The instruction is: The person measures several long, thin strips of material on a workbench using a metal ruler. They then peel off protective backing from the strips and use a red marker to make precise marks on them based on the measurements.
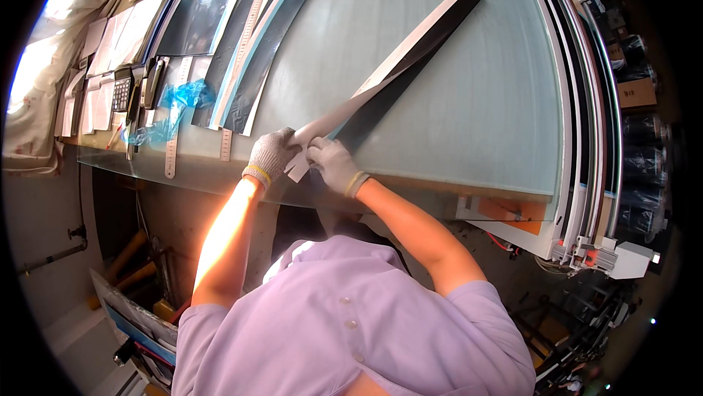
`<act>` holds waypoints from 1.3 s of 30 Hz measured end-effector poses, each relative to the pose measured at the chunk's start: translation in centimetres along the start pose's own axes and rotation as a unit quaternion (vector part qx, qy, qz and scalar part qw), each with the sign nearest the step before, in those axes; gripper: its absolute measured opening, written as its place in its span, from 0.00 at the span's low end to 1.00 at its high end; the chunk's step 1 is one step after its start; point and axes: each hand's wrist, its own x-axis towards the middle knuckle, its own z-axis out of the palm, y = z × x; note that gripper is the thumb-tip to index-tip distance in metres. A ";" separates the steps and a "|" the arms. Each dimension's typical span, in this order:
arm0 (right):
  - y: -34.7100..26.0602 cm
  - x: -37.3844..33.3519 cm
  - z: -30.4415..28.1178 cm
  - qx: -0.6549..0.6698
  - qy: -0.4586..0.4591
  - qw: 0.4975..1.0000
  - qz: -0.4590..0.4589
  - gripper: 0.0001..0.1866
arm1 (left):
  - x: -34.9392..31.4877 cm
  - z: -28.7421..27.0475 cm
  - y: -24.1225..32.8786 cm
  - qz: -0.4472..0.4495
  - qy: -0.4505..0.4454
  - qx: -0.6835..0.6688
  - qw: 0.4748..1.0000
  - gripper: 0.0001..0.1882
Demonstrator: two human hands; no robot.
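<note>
A long strip of film (410,45), white on one face and black on the other, runs from my hands toward the far right of the glass tabletop. It is folded or twisted partway, so white and black parts lie side by side; whether these are separate layers I cannot tell. My left hand (269,156), in a knitted glove with a yellow cuff, is closed on the near end. Close beside it, my right hand (335,164), gloved alike, pinches the same end. A short white flap sticks out below the fingers. The fingertips are partly hidden.
On the left of the glass tabletop (469,118) lie dark film sheets (194,15), steel rulers (245,37), crumpled blue plastic (183,96), a calculator (122,88) and papers (128,34). Metal rails (586,103) border the right side. The table's near edge is in front of me.
</note>
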 end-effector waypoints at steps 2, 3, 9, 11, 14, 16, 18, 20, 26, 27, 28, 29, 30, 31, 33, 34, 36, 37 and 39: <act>-0.2 0.1 -1.1 0.199 0.042 0.973 0.113 0.05 | -0.2 -0.2 -0.2 0.010 0.035 0.026 0.999 0.15; -0.1 0.1 -1.4 0.295 0.064 0.939 0.167 0.05 | -0.5 -0.4 -0.5 0.014 0.048 0.037 0.998 0.14; 8.1 -4.5 -7.9 0.285 0.316 0.846 0.320 0.03 | -4.5 -6.8 -2.8 0.032 0.212 0.064 0.975 0.07; 11.1 -7.8 -13.7 0.159 0.328 0.871 0.329 0.04 | -6.7 -9.2 -6.0 0.002 0.205 0.168 0.964 0.08; 16.9 -14.9 -24.5 -0.281 0.303 0.874 0.255 0.10 | -9.1 -11.3 -13.1 -0.059 0.259 0.200 0.943 0.05; 21.0 -21.5 -34.0 -0.259 0.325 0.827 0.379 0.12 | -10.5 -12.2 -16.4 -0.096 0.275 0.201 0.935 0.06; 22.8 -28.0 -41.3 -0.356 0.446 0.621 0.537 0.12 | -11.4 -12.8 -18.7 -0.158 0.297 0.197 0.921 0.06; 24.1 -30.8 -43.2 -0.493 0.424 0.481 0.589 0.14 | -12.1 -13.1 -21.2 -0.238 0.268 0.256 0.898 0.08; 26.4 -20.0 -31.0 -0.451 0.321 0.732 0.397 0.31 | -6.1 -8.9 -8.9 -0.174 0.127 0.310 0.926 0.50; 25.6 -14.2 -27.2 -0.406 0.263 0.791 0.375 0.39 | -5.6 -7.6 -7.1 -0.103 0.119 0.290 0.944 0.51; 23.3 -11.3 -25.0 -0.370 0.211 0.823 0.376 0.47 | -3.0 -4.9 -5.9 0.001 0.155 0.287 0.945 0.51; 21.5 -7.2 -23.2 -0.339 0.178 0.844 0.376 0.47 | -1.8 -4.1 -2.9 0.011 0.110 0.230 0.967 0.49; 19.9 -3.3 -21.9 -0.304 0.170 0.846 0.404 0.43 | -1.0 -2.9 -1.7 0.053 0.123 0.209 0.969 0.49; 18.9 -0.9 -21.3 -0.269 0.162 0.846 0.431 0.38 | -0.1 -1.9 -1.3 0.061 0.116 0.219 0.967 0.46; 19.9 0.9 -20.8 -0.228 0.160 0.860 0.427 0.31 | 0.8 -0.1 -2.5 0.066 0.120 0.243 0.960 0.44; 21.1 1.2 -20.1 -0.206 0.160 0.865 0.429 0.28 | 0.8 0.7 -3.2 0.068 0.121 0.249 0.959 0.43; 28.4 -5.1 -21.1 -0.223 0.311 0.853 0.355 0.15 | 1.5 1.3 -2.8 0.087 0.105 0.240 0.961 0.41; 29.7 -7.7 -23.1 -0.168 0.402 0.778 0.453 0.15 | 1.5 1.2 -3.0 0.092 0.104 0.237 0.962 0.41; 29.7 -14.4 -28.7 -0.123 0.444 0.613 0.642 0.16 | 0.1 0.8 -4.0 0.076 0.112 0.231 0.963 0.41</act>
